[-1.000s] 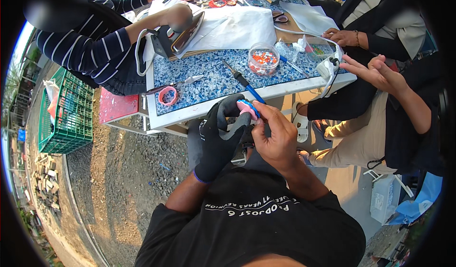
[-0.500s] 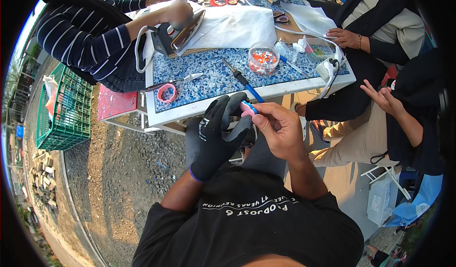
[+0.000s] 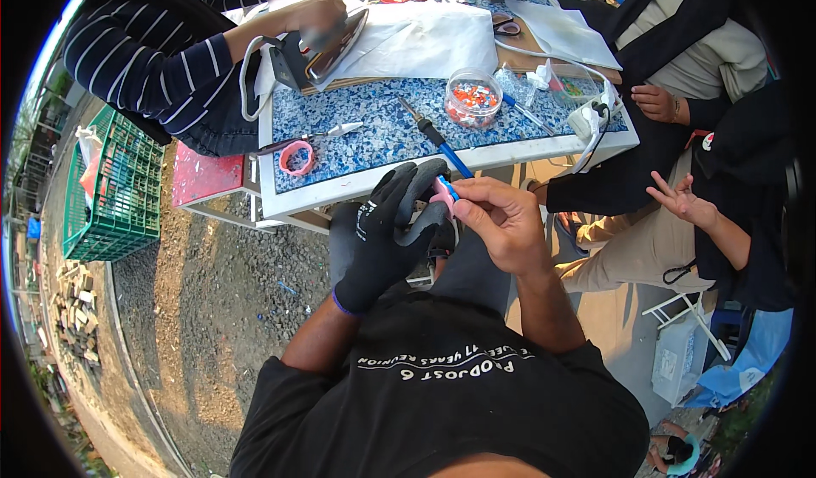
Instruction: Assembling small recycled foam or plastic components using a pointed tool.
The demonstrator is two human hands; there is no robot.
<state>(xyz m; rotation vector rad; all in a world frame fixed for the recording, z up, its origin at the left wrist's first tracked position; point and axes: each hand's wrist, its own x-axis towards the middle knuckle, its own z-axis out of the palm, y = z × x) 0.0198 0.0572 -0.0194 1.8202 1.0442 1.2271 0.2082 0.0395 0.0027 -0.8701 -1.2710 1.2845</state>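
Closest to me, my left hand (image 3: 387,236), in a black work glove, is curled around a small pink piece (image 3: 442,196), and my bare right hand (image 3: 501,223) pinches a blue-handled tool (image 3: 449,191) right against it, fingers clenched tight on the handle. The pink piece sits between the two hands, over my lap and just short of the table's near edge (image 3: 357,196) (how much of it the glove hides, I cannot tell).

My worry starts here. The piece is small and the glove is bulky, so it could slip out and drop onto the gravel (image 3: 212,291) below, where it would be hard to find. The tool's tip is hidden behind my fingers; if it skids off the pink surface, I judge it would go into the gloved palm or my bare fingertips.

Further out, a second blue-handled tool (image 3: 432,134) lies on the speckled blue tabletop beside a round clear tub of orange bits (image 3: 473,97), and a pink ring (image 3: 297,157) rests near the left edge. A nudge of the table could send any of these rolling.

Beyond that, a person in a striped sleeve (image 3: 144,57) grips a clothes iron (image 3: 323,40) on white cloth, and its cord trails near the edge, which could snag.
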